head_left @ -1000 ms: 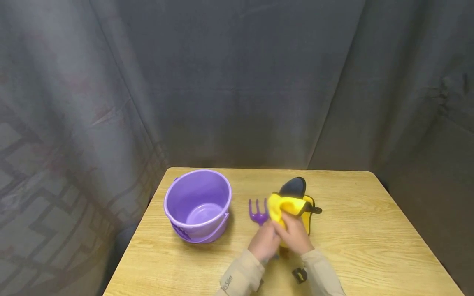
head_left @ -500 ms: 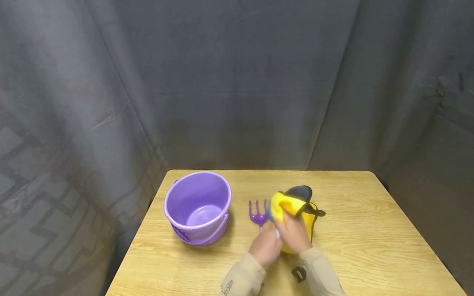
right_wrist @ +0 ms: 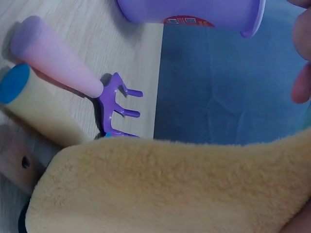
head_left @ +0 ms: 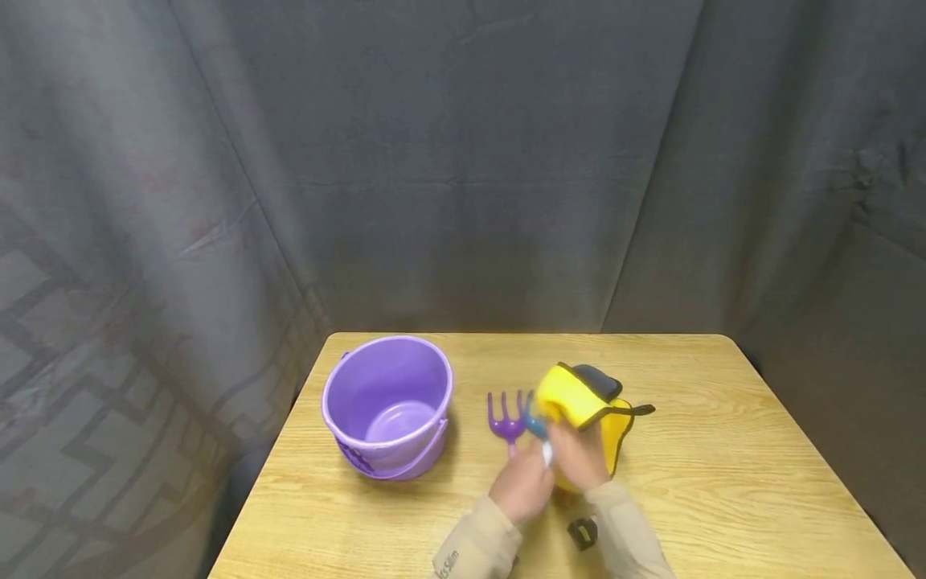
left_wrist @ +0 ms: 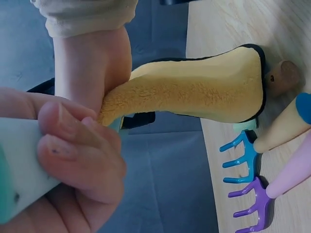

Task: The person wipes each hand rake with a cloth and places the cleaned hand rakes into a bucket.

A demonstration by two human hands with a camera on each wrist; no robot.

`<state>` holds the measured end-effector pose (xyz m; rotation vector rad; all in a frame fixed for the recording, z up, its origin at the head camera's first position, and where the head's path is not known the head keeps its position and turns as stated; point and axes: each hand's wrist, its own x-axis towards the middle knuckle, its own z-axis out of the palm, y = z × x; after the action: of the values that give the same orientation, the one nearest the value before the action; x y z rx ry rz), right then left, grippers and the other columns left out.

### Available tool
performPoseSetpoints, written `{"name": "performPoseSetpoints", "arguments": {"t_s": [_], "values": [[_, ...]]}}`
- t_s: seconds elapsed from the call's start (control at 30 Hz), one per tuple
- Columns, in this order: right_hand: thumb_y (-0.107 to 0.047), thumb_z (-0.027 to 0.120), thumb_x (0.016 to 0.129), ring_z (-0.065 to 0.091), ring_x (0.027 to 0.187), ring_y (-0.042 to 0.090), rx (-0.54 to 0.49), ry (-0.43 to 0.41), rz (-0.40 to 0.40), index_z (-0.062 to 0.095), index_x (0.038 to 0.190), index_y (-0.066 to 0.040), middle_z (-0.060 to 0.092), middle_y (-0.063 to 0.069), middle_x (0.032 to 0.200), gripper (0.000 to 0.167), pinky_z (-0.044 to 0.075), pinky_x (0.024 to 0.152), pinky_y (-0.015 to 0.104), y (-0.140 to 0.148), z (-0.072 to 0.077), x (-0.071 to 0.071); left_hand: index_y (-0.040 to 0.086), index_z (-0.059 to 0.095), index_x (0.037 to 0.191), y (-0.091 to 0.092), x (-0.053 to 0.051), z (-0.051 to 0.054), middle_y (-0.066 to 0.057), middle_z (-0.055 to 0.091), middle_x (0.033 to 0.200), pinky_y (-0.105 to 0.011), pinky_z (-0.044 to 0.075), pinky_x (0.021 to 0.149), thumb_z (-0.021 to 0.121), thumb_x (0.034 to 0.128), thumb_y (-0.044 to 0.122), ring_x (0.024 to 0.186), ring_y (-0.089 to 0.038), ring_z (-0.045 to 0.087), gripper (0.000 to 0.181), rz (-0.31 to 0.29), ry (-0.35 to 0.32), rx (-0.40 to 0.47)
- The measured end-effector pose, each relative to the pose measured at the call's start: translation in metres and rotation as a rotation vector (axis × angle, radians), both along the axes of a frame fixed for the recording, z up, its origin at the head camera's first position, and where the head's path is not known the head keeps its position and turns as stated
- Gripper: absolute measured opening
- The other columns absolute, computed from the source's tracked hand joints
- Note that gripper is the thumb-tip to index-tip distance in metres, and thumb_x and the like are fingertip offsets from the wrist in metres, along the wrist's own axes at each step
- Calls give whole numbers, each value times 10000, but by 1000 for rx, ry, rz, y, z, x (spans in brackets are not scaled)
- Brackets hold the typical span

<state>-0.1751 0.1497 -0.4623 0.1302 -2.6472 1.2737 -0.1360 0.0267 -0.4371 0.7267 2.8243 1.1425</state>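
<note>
While the left hand (head_left: 521, 487), lower centre of the head view, curls its fingers round a white handle (left_wrist: 26, 167), the right hand (head_left: 579, 458) grips yellow cloth (head_left: 570, 394), fingers mostly hidden.

Left hand (head_left: 522, 485): blurred in your head view.
Right hand (head_left: 577, 457): also blurred; you cannot see its fingertips at the yellow cloth (head_left: 571, 396).
White handle (left_wrist: 22, 165): cut off by your left wrist view's left edge.
Blue tool head (head_left: 534, 420): partly covered by the cloth.
Purple bucket (right_wrist: 194, 9): cropped at your right wrist view's top.
</note>
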Motion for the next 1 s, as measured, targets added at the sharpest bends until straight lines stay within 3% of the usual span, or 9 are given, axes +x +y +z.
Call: {"name": "performPoseSetpoints", "arguments": {"t_s": [0.03,0.07,0.17,0.27,0.37,0.47,0.63,0.77,1.0], "values": [[-331,483,903,536,825,330,-35,-6,-32,501,1139,12,568,164,818,416,330,896,521,1,0,1,-37,511,1042,0,1,0,-39,520,672,-141,353,404,492,840,-19,437,-36,383,203,1,-8,3],[-372,435,916,532,842,388,17,35,-31,507,1130,13,574,196,855,447,243,931,595,3,-1,1,-36,510,1030,1,1,0,-27,502,648,-140,347,394,495,840,-18,430,-35,377,191,3,-13,6],[-436,347,928,519,813,494,221,219,-69,540,1051,9,566,180,719,501,-6,865,730,8,-4,0,-31,495,1054,2,3,0,-12,490,630,-144,347,387,504,836,-12,429,-36,385,219,7,-37,14],[-344,352,942,534,618,440,424,386,-122,602,868,-27,465,53,506,411,58,827,756,13,-5,-3,-18,477,1117,3,4,1,-20,523,668,-163,362,405,512,835,7,444,-46,402,285,11,-78,21],[-237,492,891,529,554,354,392,337,-167,620,891,-12,404,-2,453,258,155,843,716,17,-4,-7,-35,443,1182,3,5,1,-29,539,680,-178,363,401,509,843,32,438,-59,401,352,20,-121,11],[-172,520,875,491,463,295,378,325,-191,589,891,20,420,26,446,205,274,783,664,21,-5,-11,-67,419,1215,4,6,2,-36,570,709,-185,361,402,506,850,52,433,-66,396,394,23,-142,-10],[-77,567,825,521,519,343,274,467,-240,556,852,30,543,136,596,111,374,594,551,25,-11,-19,-80,447,1168,4,7,3,23,517,629,-182,364,418,506,850,48,444,-59,402,348,11,-152,-23],[-20,545,814,487,540,334,186,537,-242,538,852,72,518,161,626,100,389,539,472,28,-14,-23,-89,446,1167,4,7,3,18,515,644,-185,362,416,506,852,48,443,-63,396,349,7,-154,-20],[-34,455,894,450,744,370,-85,411,-266,495,800,69,475,213,758,146,355,693,480,26,-7,-21,-43,435,1204,2,7,4,25,524,655,-183,373,430,513,856,70,454,-58,411,374,1,-172,-3]]}}
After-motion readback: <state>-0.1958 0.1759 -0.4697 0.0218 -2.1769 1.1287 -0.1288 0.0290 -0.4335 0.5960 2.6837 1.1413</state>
